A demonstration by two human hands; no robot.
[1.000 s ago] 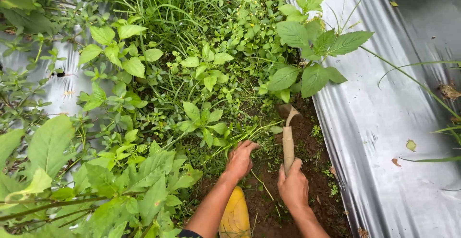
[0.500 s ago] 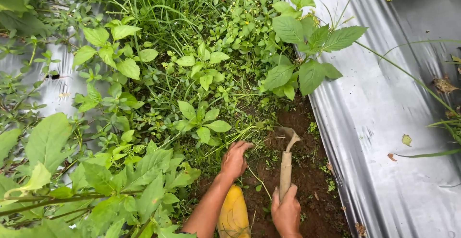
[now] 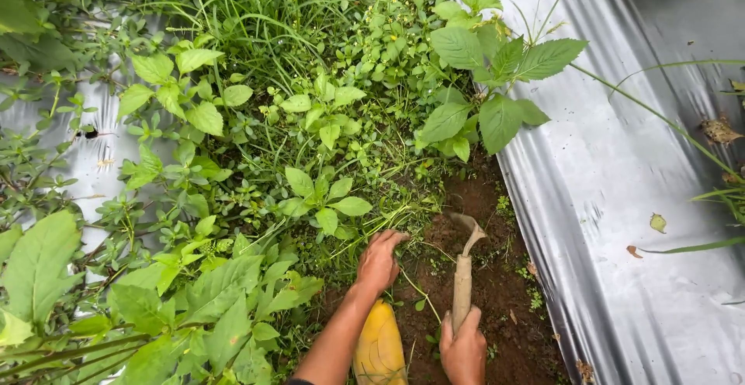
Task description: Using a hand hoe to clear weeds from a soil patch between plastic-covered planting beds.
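1. Dense green weeds and broad-leaved plants (image 3: 256,160) crowd a garden bed, with a strip of bare reddish-brown soil (image 3: 504,307) at the lower middle.
2. Silver-grey plastic mulch sheeting (image 3: 636,199) runs along the right side of the soil strip; another patch of the same sheeting shows through the leaves at far left.
3. Left hand (image 3: 379,261) lies at the edge of the weeds, fingers curled down among thin green stems (image 3: 372,226); whether they are clenched on the stems cannot be told.
4. Right hand (image 3: 464,348) is wrapped tight round the lower end of a small hand hoe with a pale wooden handle and a curved, soil-stained metal blade (image 3: 463,272).
5. That hoe stands nearly upright over the soil, its blade just beside the left hand's fingers and close to the weed line.
6. A yellow rounded object (image 3: 380,348) lies between the two forearms at the bottom edge; what it is cannot be told.
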